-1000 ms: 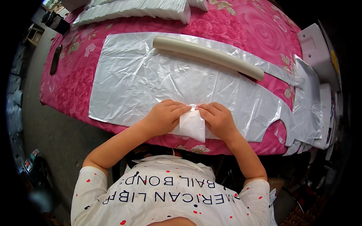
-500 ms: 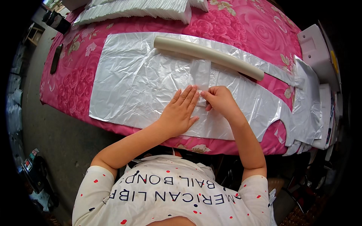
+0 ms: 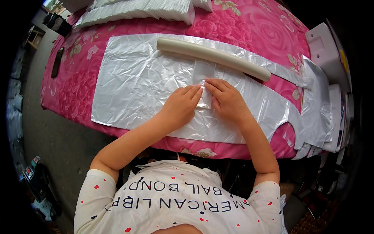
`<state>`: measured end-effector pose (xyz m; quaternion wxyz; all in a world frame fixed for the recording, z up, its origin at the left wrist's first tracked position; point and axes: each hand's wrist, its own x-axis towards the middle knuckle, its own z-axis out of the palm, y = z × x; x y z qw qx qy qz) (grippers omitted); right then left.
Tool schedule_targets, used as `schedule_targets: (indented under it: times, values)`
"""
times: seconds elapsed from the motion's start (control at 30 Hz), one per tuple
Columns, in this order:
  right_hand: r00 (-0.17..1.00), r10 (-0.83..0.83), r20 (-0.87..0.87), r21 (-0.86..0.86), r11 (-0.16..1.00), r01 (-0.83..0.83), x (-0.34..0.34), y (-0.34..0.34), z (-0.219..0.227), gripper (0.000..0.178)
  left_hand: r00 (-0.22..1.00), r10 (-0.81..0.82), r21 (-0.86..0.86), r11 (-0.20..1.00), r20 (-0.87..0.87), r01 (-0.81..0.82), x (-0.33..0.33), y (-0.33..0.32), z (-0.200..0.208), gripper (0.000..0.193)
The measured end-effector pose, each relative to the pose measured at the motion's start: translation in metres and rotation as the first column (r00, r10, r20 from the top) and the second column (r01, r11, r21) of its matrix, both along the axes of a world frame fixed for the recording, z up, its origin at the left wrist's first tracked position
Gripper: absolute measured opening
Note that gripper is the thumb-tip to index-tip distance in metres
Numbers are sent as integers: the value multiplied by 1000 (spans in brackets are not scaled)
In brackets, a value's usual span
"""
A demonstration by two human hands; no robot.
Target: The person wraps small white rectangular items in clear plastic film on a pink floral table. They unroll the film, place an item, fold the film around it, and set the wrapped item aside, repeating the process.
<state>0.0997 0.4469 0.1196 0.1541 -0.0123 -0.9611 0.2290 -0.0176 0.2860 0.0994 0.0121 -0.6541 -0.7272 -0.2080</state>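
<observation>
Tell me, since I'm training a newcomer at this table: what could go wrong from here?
The beige tube lies on the silver sheet with nothing visible holding it, so a tug on the sheet might roll it. The sheet looks thin and is wrinkled; the left hand and right hand, close together over its middle, could crease or tear it.

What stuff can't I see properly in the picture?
All in the head view:
What lies under the left hand and right hand: the hands cover it.
Pink cloth beneath the silvery sheet: the sheet hides it.
Far part of the white stack: cut off by the top edge.
</observation>
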Motion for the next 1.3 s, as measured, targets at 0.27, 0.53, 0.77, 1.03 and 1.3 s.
schedule_targets:
  times: [0.27,0.53,0.77,1.03,1.3]
  values:
    - [996,70,-64,17,997,-69,13,-8,-11,31,970,-243,224,947,19,233,1,-20,-2,50]
    - [997,-39,-74,-218,976,22,26,-23,-6,26,889,-134,70,991,439,115,2,-25,7,57]
    - [853,-347,389,-627,578,522,12,-17,-2,22,615,314,-205,948,723,-243,-8,5,13,43]
    - [951,-203,235,-428,857,288,9,-22,15,10,728,227,-122,973,646,-195,-9,-4,2,57]
    - [996,-93,13,-353,931,91,32,-24,-7,18,950,-103,159,986,295,57,-11,-19,-4,54]
